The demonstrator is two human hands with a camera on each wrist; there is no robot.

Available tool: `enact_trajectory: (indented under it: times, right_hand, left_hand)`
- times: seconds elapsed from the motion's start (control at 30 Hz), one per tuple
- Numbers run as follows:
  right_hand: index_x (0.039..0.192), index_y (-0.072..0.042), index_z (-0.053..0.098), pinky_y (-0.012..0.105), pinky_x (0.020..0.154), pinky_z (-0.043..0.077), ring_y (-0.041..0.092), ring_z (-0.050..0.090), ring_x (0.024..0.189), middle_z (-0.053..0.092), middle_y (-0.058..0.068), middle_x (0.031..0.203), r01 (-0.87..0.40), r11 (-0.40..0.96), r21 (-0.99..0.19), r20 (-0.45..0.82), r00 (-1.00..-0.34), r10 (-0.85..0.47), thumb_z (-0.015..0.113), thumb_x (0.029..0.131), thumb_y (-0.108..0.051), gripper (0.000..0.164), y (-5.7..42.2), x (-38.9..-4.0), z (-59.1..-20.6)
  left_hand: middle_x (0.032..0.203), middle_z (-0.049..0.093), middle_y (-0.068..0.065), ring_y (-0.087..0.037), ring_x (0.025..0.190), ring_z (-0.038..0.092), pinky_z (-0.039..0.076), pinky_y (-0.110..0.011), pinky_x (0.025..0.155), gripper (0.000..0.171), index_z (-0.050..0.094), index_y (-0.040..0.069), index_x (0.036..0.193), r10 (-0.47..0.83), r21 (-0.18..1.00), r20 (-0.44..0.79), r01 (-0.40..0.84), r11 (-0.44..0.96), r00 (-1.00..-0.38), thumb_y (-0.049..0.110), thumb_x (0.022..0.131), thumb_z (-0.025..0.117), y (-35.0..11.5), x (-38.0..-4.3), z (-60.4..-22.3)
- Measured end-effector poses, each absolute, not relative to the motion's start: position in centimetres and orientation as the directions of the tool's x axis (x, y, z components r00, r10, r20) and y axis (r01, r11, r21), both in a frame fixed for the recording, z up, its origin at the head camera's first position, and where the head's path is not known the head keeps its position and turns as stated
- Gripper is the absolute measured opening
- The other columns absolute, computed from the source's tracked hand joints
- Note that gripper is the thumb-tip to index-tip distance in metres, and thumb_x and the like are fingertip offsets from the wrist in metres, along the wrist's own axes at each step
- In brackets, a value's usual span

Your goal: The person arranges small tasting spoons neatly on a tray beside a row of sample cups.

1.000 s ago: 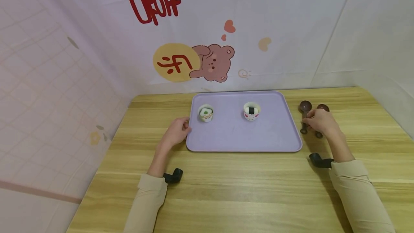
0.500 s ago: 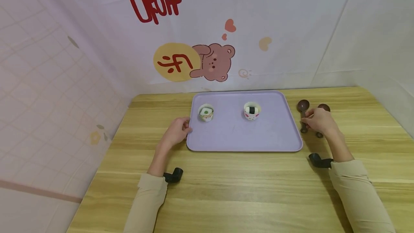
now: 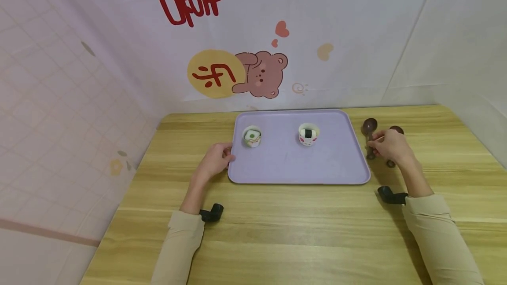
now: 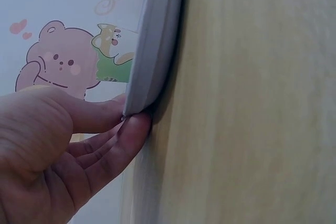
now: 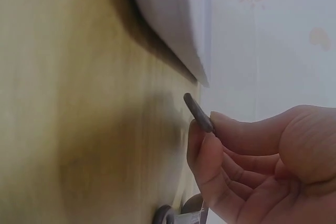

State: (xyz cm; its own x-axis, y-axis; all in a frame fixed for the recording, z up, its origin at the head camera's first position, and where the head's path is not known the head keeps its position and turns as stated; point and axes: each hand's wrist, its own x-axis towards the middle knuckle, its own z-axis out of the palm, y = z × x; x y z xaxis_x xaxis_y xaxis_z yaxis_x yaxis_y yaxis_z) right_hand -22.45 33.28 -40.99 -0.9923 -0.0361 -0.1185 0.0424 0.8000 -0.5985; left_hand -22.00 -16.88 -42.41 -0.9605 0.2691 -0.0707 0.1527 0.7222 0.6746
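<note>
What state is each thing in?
Left cup: upright, holding a white-green piece
Right cup: upright, holding a white-black piece
Tray: loaded with both cups
Left spoon: handle pinched
Right spoon: lying on table, partly hidden
Left grip: pinching tray rim
Right grip: pinching left spoon

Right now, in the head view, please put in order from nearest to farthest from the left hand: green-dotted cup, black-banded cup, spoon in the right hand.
From the left hand:
1. Cup with the green-dotted piece: tray's left side.
2. Cup with the black-banded piece: near tray's middle.
3. Dark spoon: right of the tray.
</note>
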Motion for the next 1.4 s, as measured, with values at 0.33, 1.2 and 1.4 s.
enact_trajectory:
  times: [0.33, 1.2, 1.4]
  right_hand:
    - [0.108, 0.019, 0.054, 0.026, 0.052, 0.051, 0.022, 0.067, 0.061, 0.07, 0.018, 0.077, 0.017, 0.764, -0.645, -0.063, -0.998, -0.03, 0.061, 0.098, -0.005, 0.027, 32.9, -22.5, -41.0]
    - [0.112, 0.015, 0.054, 0.026, 0.052, 0.05, 0.024, 0.067, 0.065, 0.069, 0.02, 0.082, -0.014, 0.757, -0.653, 0.029, -1.0, 0.007, 0.06, 0.099, -0.007, 0.026, 30.9, -22.0, -39.4]
    - [0.112, 0.014, 0.054, 0.024, 0.052, 0.051, 0.021, 0.067, 0.066, 0.069, 0.025, 0.087, -0.011, 0.746, -0.666, 0.036, -0.999, 0.017, 0.06, 0.1, -0.008, 0.026, 30.4, -21.8, -39.0]
  left_hand:
    - [0.087, 0.059, -0.013, -0.017, 0.067, 0.056, 0.046, -0.025, 0.057, 0.048, 0.051, -0.009, 0.142, 0.262, 0.678, -0.075, 0.144, 0.721, -0.962, 0.001, 0.097, 0.065, -17.0, -21.9, -42.5]
    - [0.089, 0.06, -0.012, -0.018, 0.069, 0.057, 0.047, -0.026, 0.059, 0.049, 0.05, -0.007, 0.144, 0.25, 0.69, -0.097, 0.116, 0.714, -0.963, 0.003, 0.098, 0.064, -16.9, -22.1, -42.6]
    - [0.089, 0.06, -0.013, -0.017, 0.069, 0.058, 0.048, -0.026, 0.059, 0.049, 0.05, -0.007, 0.144, 0.252, 0.697, -0.098, 0.114, 0.708, -0.963, 0.003, 0.098, 0.064, -16.9, -22.1, -42.6]
